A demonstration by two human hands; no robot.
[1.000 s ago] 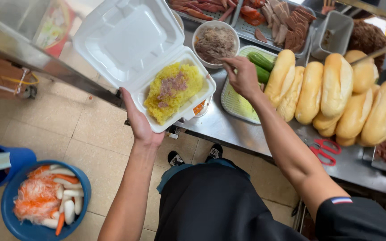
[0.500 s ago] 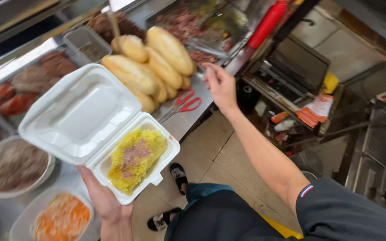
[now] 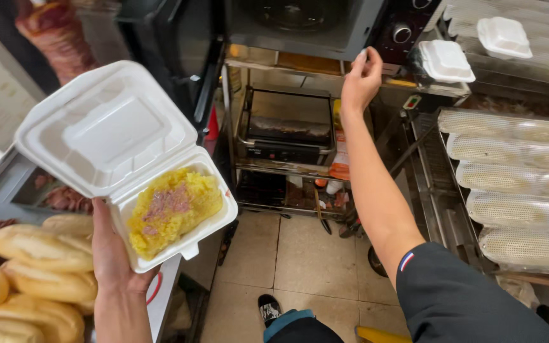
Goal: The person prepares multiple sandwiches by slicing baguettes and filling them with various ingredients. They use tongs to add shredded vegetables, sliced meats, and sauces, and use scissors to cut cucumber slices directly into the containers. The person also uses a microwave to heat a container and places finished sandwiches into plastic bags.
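Observation:
My left hand [image 3: 114, 257] holds an open white foam clamshell box [image 3: 106, 136] from underneath. Its lower half is filled with yellow sticky rice [image 3: 173, 208] topped with a pinkish shredded sprinkle. My right hand [image 3: 361, 79] is raised toward the edge of a metal shelf under a dark oven, fingers loosely curled, holding nothing I can see. Two closed white foam boxes [image 3: 447, 60] sit on the shelf to the right of that hand.
Baguette loaves [image 3: 39, 273] are piled at the lower left on a counter. A sandwich press [image 3: 287, 127] stands on a metal rack ahead. Perforated metal bread trays [image 3: 516, 184] stack at the right. Tiled floor and my shoe [image 3: 269, 309] lie below.
I have turned right, away from the food counter. The baguettes slid to the lower left. My right hand rose from near the counter to the shelf. The box stays in my left hand.

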